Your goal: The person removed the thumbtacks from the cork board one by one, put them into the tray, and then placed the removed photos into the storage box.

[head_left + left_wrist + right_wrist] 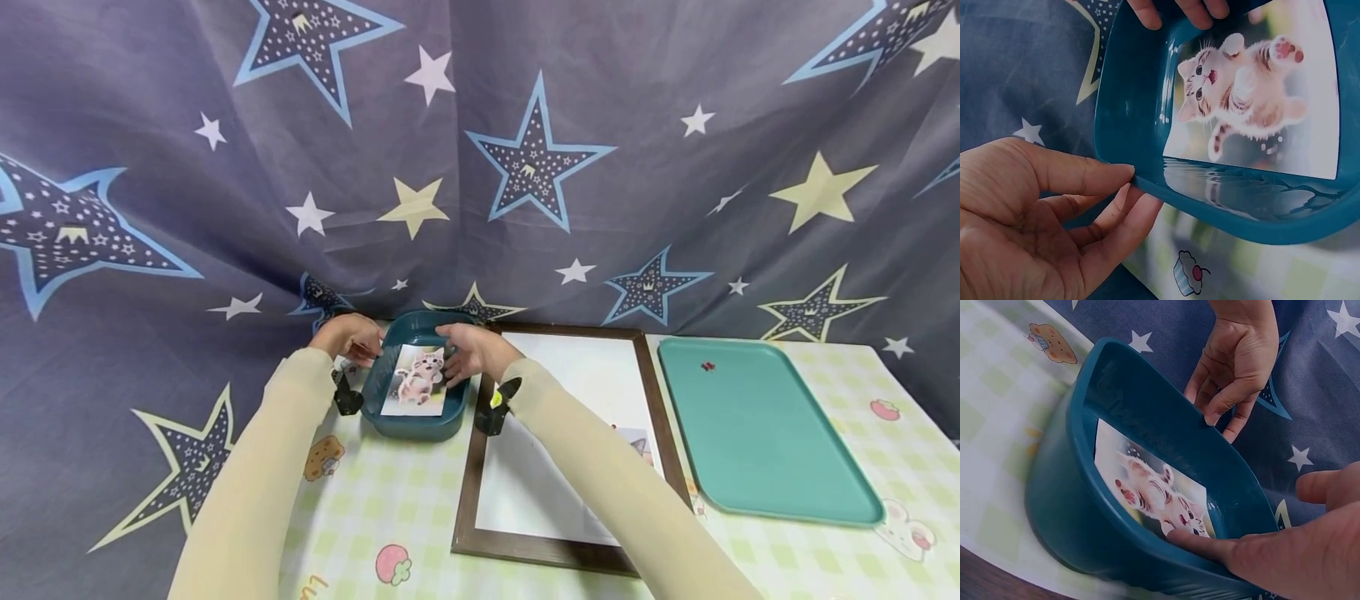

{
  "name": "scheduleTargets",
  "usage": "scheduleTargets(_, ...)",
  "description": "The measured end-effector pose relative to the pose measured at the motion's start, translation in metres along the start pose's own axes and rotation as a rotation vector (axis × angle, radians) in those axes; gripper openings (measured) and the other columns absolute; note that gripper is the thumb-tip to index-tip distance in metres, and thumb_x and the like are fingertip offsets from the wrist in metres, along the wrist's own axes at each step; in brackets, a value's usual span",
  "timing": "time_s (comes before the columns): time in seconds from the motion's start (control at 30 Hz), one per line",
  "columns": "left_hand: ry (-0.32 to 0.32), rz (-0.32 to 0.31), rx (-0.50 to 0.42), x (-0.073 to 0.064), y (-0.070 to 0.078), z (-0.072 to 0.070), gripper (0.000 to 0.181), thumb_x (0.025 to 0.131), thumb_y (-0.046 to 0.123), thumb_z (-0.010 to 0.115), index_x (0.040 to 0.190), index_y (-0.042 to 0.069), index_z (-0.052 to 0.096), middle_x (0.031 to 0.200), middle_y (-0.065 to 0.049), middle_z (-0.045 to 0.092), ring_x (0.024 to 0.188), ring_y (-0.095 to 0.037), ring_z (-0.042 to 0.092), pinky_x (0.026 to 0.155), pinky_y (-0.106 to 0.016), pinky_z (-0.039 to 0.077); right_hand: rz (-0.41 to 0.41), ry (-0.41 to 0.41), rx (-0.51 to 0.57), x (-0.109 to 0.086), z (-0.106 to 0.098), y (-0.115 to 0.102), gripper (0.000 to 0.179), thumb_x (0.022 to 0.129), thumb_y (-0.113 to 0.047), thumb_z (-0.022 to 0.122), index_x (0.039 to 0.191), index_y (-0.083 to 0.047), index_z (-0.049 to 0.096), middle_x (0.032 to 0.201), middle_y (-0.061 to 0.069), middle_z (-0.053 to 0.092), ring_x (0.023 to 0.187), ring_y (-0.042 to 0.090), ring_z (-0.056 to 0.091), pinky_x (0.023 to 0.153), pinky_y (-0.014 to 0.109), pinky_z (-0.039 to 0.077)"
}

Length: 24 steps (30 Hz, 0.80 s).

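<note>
A kitten photo lies inside a dark teal plastic basin at the back left of the table. My left hand pinches the basin's rim at its left side, thumb on top and fingers below in the left wrist view. From the other side, my right hand reaches over the rim with its fingers extended. One of its fingers lies at the corner of the photo in the right wrist view, the thumb standing apart; whether it touches the photo I cannot tell.
Right of the basin lies a white board with a brown wooden frame; another picture on it is partly behind my right sleeve. Further right is a light teal tray with small red pieces. A starry curtain hangs behind the table.
</note>
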State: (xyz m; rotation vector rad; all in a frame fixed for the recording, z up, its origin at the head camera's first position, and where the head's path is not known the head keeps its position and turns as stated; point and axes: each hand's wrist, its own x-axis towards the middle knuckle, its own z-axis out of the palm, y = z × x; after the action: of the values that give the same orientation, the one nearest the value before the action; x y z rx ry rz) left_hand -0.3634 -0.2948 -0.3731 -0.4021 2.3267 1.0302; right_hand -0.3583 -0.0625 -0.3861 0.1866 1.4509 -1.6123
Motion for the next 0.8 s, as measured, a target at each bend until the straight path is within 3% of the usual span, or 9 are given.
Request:
scheduleTargets(0.53, 0.031, -0.014, 0.004, -0.0009, 0.0036, 0.0004, 0.061, 0.095, -0.007, 0.057, 0.152, -0.006, 0.037, 0.113, -0.014, 0.051, 0.082, -0.018, 0.057, 0.077, -0.028, 0.062, -0.093, -0.025, 0.05, -0.0022, -0.0037, 0.003, 0.066, 0.111, -0.033, 0.038, 0.164, -0.005, 0.01, 0.162, 0.034, 0.023, 0.153, 0.045, 0.026, 0.124, 0.055, 0.029)
scheduleTargets(0.8, 0.026, -0.017, -0.005, -0.0025, 0.0023, 0.0016, 0.063, 0.095, -0.007, 0.057, 0.154, -0.004, 0.034, 0.111, -0.015, 0.053, 0.087, -0.02, 0.061, 0.079, -0.029, 0.062, -0.117, -0.079, 0.06, -0.0051, -0.004, 0.0045, 0.062, 0.111, -0.032, 0.039, 0.162, -0.002, 0.02, 0.161, 0.033, 0.027, 0.15, 0.044, 0.033, 0.123, 0.052, 0.032)
